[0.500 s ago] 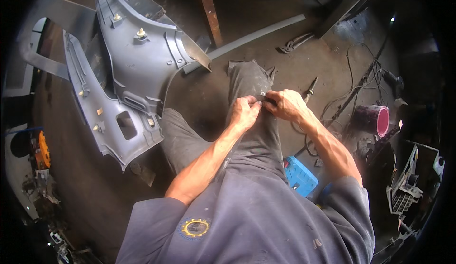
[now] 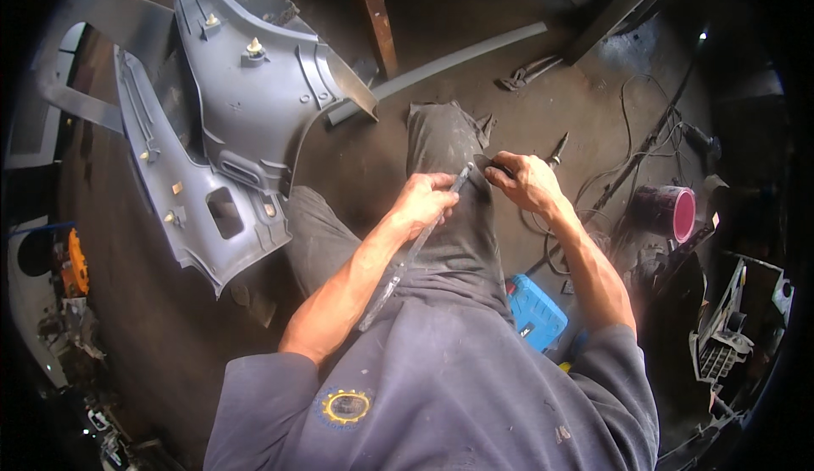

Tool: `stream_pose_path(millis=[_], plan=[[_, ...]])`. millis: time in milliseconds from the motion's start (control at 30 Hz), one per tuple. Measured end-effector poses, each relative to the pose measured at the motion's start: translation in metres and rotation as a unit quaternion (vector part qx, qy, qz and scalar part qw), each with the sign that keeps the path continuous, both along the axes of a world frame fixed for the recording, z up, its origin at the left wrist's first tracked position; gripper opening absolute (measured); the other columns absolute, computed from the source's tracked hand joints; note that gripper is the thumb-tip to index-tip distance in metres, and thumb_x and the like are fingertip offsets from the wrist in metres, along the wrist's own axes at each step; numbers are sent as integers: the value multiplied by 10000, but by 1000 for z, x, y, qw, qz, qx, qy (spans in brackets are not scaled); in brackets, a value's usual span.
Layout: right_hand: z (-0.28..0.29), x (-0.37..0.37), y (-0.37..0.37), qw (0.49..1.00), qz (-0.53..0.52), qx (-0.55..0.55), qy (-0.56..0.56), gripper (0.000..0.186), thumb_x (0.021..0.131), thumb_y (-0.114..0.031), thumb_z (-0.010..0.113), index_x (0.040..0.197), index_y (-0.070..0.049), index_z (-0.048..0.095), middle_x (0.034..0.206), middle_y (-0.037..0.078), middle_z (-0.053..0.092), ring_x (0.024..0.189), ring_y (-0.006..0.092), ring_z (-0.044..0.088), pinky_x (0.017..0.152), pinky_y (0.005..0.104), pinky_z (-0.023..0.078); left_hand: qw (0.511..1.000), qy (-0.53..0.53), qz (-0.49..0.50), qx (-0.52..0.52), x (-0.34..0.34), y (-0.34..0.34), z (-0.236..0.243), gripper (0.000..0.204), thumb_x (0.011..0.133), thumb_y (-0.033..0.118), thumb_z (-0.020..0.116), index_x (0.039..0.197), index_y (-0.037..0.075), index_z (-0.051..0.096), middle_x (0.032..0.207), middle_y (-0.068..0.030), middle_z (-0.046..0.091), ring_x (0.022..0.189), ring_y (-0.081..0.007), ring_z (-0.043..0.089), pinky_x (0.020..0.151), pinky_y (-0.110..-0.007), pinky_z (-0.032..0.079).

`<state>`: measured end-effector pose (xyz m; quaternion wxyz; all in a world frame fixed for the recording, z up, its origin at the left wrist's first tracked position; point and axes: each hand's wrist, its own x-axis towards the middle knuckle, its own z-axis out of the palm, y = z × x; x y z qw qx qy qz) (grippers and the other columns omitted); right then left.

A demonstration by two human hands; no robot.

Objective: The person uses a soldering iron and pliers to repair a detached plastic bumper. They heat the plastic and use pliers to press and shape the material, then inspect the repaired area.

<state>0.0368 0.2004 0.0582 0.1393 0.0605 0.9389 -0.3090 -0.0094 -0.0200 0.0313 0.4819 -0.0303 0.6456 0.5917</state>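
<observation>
My left hand (image 2: 422, 206) grips a long, narrow, mottled grey strip (image 2: 394, 278) that slants from over my thigh down toward my shirt. Near the strip's upper end, my right hand (image 2: 530, 184) pinches a small, thin, dark piece (image 2: 484, 162); I cannot make out what it is. Both hands are over my raised right trouser leg (image 2: 443, 128). To the left, two large grey moulded panels (image 2: 246, 98) with pale clips lie on dark metalwork.
A long grey rail (image 2: 462, 52), a large wrench-like tool (image 2: 530, 74) and a pointed tool (image 2: 560, 144) lie beyond my hands. At right are tangled cables, a pink paint bucket (image 2: 682, 214), a blue case (image 2: 538, 310) and metal scrap (image 2: 736, 318). An orange item (image 2: 78, 259) sits far left.
My hands have moved apart: the left one down and left, exposing the strip's upper end, the right one slightly up and to the right with the dark piece.
</observation>
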Motion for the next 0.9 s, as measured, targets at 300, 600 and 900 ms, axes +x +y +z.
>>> stream_pose_path(millis=[300,600,900], plan=[[-9,15,-25,998,35,51,5,293,878,-338,615,936,-58,679,791,203,684,783,395,669,714,472,524,975,193,18,-105,24,9,-17,218,826,104,711,970,-59,710,718,-68,675,611,-101,608,554,-261,485],[-4,28,-39,991,104,86,20,269,817,-310,670,962,-83,667,730,180,676,712,370,673,672,465,529,967,225,62,-101,31,12,-37,198,833,121,711,952,-36,731,724,-66,698,616,-96,598,579,-278,483],[-11,15,-31,999,10,50,9,308,873,-345,613,963,-60,690,793,210,686,783,403,671,718,477,533,954,255,57,-147,35,13,-16,241,814,178,731,955,-17,740,771,-122,724,690,-151,670,662,-311,516]])
